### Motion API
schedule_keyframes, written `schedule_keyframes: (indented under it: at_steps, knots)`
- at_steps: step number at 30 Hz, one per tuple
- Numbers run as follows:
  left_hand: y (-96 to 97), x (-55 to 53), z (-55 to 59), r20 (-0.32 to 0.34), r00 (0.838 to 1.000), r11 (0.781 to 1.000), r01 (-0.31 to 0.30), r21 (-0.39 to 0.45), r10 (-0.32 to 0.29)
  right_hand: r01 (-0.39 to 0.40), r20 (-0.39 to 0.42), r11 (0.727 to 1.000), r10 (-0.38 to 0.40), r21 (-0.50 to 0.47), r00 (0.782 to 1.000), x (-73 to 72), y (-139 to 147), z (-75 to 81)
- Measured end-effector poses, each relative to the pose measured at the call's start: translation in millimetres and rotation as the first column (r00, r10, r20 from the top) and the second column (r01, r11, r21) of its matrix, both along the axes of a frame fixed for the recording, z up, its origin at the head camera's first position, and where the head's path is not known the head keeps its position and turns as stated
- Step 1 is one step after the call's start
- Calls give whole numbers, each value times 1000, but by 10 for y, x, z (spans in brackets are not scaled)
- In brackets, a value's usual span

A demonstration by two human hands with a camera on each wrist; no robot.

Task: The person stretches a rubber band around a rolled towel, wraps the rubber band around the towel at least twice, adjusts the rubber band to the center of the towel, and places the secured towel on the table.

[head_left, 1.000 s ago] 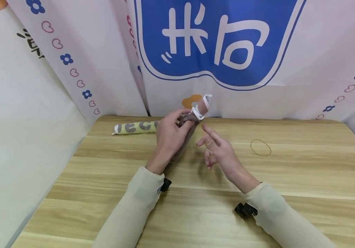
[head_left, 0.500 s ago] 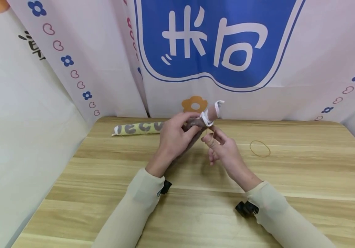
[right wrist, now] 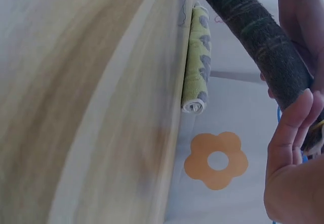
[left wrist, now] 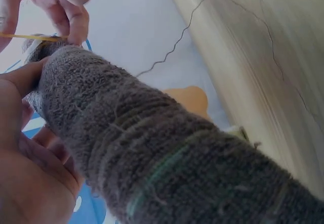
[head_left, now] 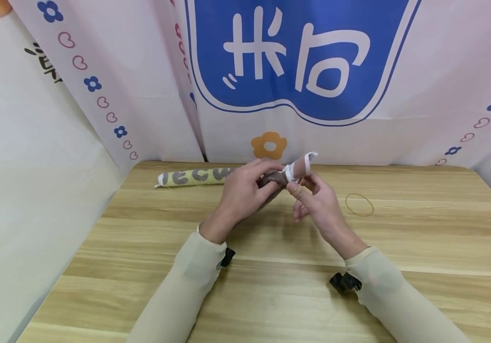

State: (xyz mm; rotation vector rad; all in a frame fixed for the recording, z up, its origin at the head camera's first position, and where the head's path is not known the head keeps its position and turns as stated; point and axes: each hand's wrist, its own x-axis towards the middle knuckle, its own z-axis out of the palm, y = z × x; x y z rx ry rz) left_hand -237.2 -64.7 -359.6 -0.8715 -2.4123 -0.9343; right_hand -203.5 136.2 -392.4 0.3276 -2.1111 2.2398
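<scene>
My left hand (head_left: 245,190) grips a rolled towel (left wrist: 152,128), grey-brown and fuzzy, near its far end. The roll slants up off the table, and its pinkish tip with white edging points to the upper right in the head view. At that end my right hand (head_left: 320,205) pinches a yellow rubber band (left wrist: 23,35), which crosses the roll's tip in the left wrist view. Right fingers sit right beside the white edging. Behind my left hand lies a second rolled towel (head_left: 195,176), yellow-green with grey letters, partly covered by that hand.
Another rubber band (head_left: 373,207) lies on the wooden table (head_left: 271,295), right of my hands. A thin loose thread (left wrist: 185,29) trails from the grey-brown roll. Printed cloth (head_left: 151,119) hangs behind the table's back edge.
My right hand has come in from open fingers to a pinch on the rubber band at the roll's end. The roll's tip has swung right and lower.
</scene>
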Motion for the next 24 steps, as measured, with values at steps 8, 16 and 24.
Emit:
schedule_keyframes:
  at_steps: [8, 16, 24]
  knots:
    - [-67, -10, 8, 16, 1000, 999, 0, -44, 0, -9, -1, 1000, 9, -25, 1000, -17, 53, 12]
    - [-89, -15, -9, -5, 1000, 987, 21, -161, -22, -72, 33, 996, 74, -55, 997, -38, 124, 26]
    - [-104, -2, -17, -14, 999, 958, 34, -284, -39, -148, 85, 989, 148, -8, 985, -80, 199, 42]
